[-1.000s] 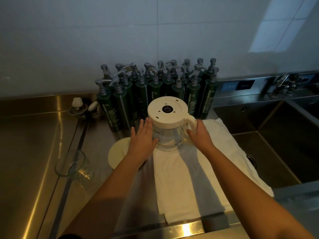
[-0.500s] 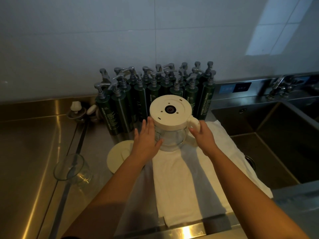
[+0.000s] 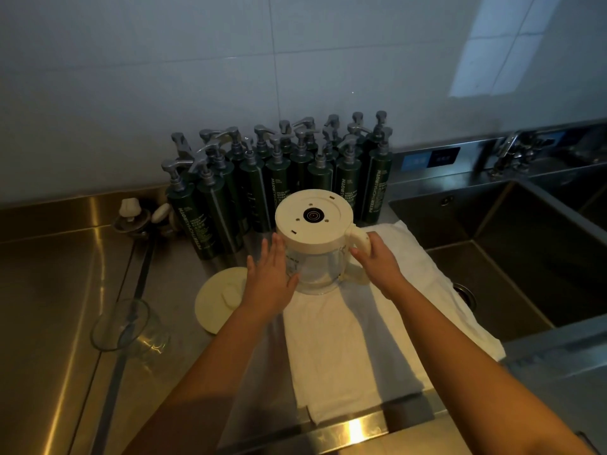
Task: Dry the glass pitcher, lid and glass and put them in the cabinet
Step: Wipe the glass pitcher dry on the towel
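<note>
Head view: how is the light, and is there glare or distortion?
Head view: dim overall; a bright light patch on the tiled wall; glare streaks on the steel counter; the glass shows only faintly; tile lines lean toward the edges, likely wide-angle distortion.

Dim, wide-angle-bent view; a pale light patch on the wall [image 3: 505, 44], glare streaking the steel counter [image 3: 49, 290].

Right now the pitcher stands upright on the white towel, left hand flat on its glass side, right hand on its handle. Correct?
Not quite. In the head view the pitcher stands upside down on the white towel, its white base facing up. The left hand is flat on its glass side and the right hand grips its handle, as stated.
</note>
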Available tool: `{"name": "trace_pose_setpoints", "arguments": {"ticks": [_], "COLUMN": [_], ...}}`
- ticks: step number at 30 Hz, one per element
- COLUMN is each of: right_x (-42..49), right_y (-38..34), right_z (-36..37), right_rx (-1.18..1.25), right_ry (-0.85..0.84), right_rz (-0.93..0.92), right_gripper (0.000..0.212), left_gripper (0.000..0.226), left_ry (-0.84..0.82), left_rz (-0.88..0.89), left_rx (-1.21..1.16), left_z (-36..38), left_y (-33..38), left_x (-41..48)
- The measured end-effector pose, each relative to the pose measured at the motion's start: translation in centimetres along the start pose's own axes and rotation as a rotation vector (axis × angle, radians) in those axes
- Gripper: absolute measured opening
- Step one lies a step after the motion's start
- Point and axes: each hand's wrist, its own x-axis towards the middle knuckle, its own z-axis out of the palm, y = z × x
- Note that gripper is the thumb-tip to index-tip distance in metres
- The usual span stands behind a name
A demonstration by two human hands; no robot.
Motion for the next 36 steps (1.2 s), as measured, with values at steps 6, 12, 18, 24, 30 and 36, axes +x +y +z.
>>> {"name": "trace_pose_setpoints", "arguments": {"ticks": [6,12,18,24,30,36], "right_x": [-0.3,-1.7,-2.9,-3.4,-3.9,-3.2], "right_y": [0.3,-0.2,-2.4,-3.8,-4.3,-3.8], "right_z": [0.6,2.0,4.6,8.9,13.0,16.9], "right_rx": [-0.060,-0.272,-0.530,-0.649,-0.742,-0.717], "right_ry": [0.064,0.202,0.219,0.106,-0.051,-0.269], "right_rz": [0.000,-0.159,-0.409,-0.647,-0.742,-0.658], "right_gripper": [0.050,0.072,0.072,0.062,0.062,0.064], "left_gripper": [0.072,0.069,0.069,0.067,0.065,0.065], "left_ry": [-0.019,-0.015,-0.012,0.016,-0.006,-0.054], "left_rz": [0.003,-0.025,-0.086,-0.168,-0.257,-0.305], "left_rx": [0.147,0.175,0.160,0.203,0.218,0.245], "left_z": [-0.1,-0.2,-0.4,-1.1,-1.0,-1.2], "left_y": [-0.3,-1.0,-2.1,-4.2,-7.1,-9.3], "left_x": [-0.6,-1.7,-3.2,-5.1,-7.4,-7.9]}}
